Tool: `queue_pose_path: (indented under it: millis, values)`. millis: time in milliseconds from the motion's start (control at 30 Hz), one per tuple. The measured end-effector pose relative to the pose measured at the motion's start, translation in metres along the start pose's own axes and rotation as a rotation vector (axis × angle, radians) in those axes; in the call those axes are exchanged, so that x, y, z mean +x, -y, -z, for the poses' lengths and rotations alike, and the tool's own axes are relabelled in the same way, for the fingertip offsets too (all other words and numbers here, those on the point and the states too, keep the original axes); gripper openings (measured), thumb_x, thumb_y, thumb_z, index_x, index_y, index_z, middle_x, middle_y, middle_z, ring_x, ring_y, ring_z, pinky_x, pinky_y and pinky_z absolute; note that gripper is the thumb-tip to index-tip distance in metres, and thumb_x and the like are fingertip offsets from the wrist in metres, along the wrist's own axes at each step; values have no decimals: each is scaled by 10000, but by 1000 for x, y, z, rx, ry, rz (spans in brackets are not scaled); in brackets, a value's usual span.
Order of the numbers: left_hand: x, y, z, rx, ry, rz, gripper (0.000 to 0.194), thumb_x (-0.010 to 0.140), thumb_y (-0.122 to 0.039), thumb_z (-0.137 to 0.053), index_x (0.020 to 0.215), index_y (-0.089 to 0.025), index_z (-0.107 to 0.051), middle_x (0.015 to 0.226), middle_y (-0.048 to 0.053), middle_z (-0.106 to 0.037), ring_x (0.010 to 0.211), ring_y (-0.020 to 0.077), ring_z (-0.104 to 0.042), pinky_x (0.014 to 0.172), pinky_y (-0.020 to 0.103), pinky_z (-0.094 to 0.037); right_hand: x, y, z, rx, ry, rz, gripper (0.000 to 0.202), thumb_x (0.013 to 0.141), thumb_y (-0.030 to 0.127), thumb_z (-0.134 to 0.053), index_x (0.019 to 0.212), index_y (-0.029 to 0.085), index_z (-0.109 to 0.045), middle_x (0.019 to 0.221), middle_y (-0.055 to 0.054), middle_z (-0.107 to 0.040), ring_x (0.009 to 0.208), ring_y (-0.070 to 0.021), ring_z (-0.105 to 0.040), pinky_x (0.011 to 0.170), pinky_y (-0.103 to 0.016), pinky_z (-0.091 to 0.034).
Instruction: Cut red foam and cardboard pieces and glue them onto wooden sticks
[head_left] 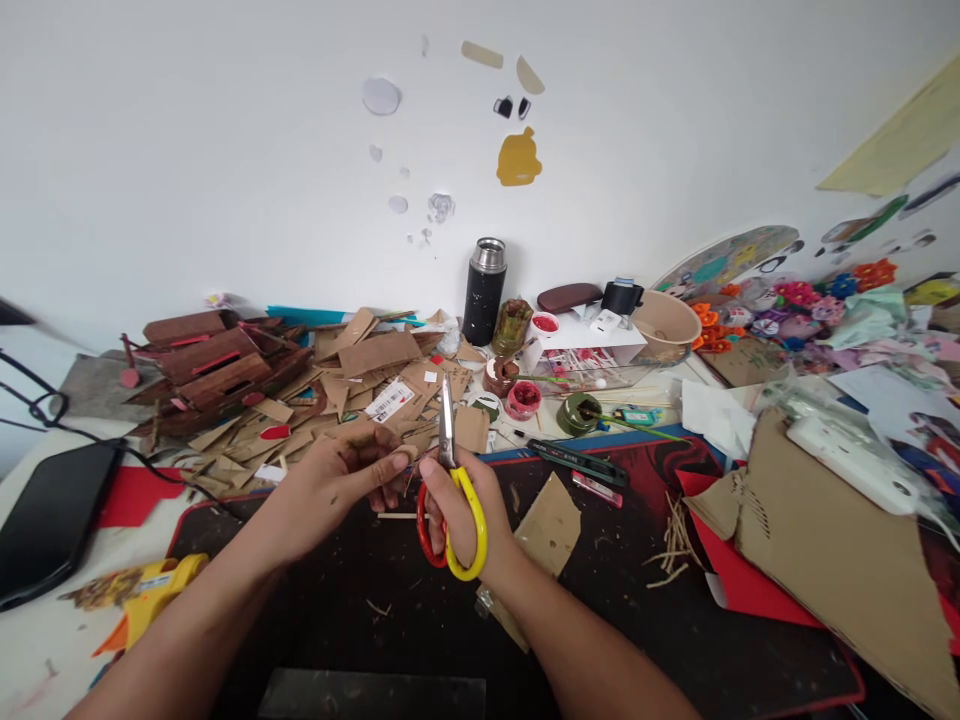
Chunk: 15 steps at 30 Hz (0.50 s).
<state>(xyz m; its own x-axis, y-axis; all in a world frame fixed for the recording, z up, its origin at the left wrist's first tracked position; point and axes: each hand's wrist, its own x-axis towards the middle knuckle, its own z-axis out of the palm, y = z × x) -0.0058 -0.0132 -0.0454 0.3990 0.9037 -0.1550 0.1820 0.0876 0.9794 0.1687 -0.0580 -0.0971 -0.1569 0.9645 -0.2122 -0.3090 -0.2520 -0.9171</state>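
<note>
My right hand (469, 500) grips a pair of scissors (448, 430) with one red and one yellow handle loop. Their blades point up and away from me and look closed or nearly so. Just to the left, my left hand (364, 470) pinches a small tan piece of cardboard (407, 453) between thumb and fingers. That piece is close to the scissors, and most of it is hidden by the fingers. Beneath both hands lies a dark desk mat (337, 590). A thin wooden stick (396, 516) rests on the mat below the left hand.
Cardboard scraps (379, 355) pile up behind the left hand, beside a brown cardboard model (214, 365). A black flask (485, 295), paint pots (523, 400) and a utility knife (576, 462) lie beyond the scissors. A yellow glue gun (161, 590) sits at left, a large cardboard sheet (832, 540) at right.
</note>
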Motion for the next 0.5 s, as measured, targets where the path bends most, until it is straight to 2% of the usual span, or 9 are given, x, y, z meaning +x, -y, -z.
queue_pose_path:
  millis: [133,333,500]
  values:
    - [-1,1,1,51,-8,-13,415,867,-584,-834,801,-197,-699,672,-7,-704,577,165,-675,552,273,-582,1,4,0,9,-16,-9,637,837,825,-727,947,217,-569,468,120,-485,291,-86,-419,289,-172,-358]
    - [-3,7,3,162,17,-11,427,893,-589,-791,769,-191,-700,637,-1,-683,557,160,-647,529,264,-545,0,4,0,-20,-1,-27,628,830,802,-749,982,215,-586,444,125,-483,283,-96,-405,286,-179,-351]
    - [-5,4,-2,36,62,2,352,874,-517,-835,939,-197,-706,773,19,-740,676,182,-704,623,292,-615,1,9,1,3,-2,-46,621,821,796,-755,945,218,-566,450,129,-479,281,-87,-398,281,-182,-354]
